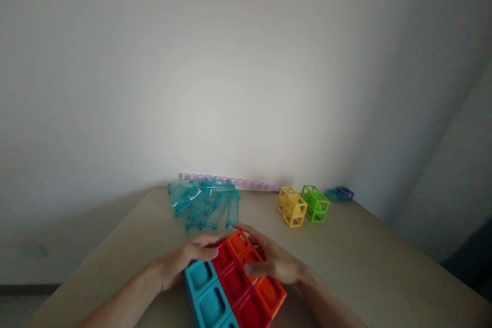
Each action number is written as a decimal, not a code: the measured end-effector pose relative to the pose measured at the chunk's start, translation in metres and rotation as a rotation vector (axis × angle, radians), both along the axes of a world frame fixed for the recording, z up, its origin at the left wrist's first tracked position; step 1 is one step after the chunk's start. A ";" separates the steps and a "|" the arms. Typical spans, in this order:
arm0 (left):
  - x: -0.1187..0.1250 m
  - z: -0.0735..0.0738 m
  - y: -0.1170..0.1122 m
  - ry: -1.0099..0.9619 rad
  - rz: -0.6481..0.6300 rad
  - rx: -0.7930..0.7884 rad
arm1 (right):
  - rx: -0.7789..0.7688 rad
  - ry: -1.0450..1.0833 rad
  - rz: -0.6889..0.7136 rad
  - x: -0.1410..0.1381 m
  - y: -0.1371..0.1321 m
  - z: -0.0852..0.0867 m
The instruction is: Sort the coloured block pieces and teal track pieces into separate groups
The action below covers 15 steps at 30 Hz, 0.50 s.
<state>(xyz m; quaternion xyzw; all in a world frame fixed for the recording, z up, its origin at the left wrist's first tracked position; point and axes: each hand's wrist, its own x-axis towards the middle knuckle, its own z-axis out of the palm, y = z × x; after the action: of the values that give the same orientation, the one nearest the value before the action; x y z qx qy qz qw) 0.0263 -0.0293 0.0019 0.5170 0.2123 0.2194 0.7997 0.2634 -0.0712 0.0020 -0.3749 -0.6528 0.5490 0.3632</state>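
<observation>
Near the table's front, a block (235, 283) of joined plastic cube frames is tilted between my hands. It has a blue row on the left, a red row in the middle and an orange row on the right. My left hand (192, 256) grips its upper left edge, thumb on the red row. My right hand (272, 261) is wrapped round the orange side, with the thumb over the front and fingers at the far edge. The block's underside and some fingertips are hidden.
On the table (369, 261), clear teal plastic pieces (207, 202) lie in a heap. Behind them a purple patterned roll (246, 183) rests along the wall. Yellow cube frames (292, 207), green cube frames (315, 204) and a dark blue piece (345, 193) stand to the right.
</observation>
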 end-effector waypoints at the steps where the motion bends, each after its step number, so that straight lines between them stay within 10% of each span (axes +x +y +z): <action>1: -0.001 -0.002 0.002 -0.025 0.026 0.010 | 0.033 -0.036 -0.020 -0.001 -0.001 0.000; 8: 0.001 -0.023 0.010 0.207 0.348 0.528 | 0.365 -0.586 -0.619 0.014 0.011 -0.009; 12: 0.004 -0.023 0.008 0.283 0.329 0.624 | 0.712 -0.666 -1.394 0.049 0.031 -0.013; 15: 0.005 -0.022 0.008 0.282 0.291 0.634 | 0.781 -0.713 -1.505 0.073 0.047 -0.021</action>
<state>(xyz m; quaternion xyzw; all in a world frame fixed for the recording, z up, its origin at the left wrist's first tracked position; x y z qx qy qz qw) 0.0312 -0.0216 -0.0205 0.7285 0.3132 0.3124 0.5231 0.3366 -0.0242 -0.0193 -0.6987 -0.4490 -0.2396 0.5029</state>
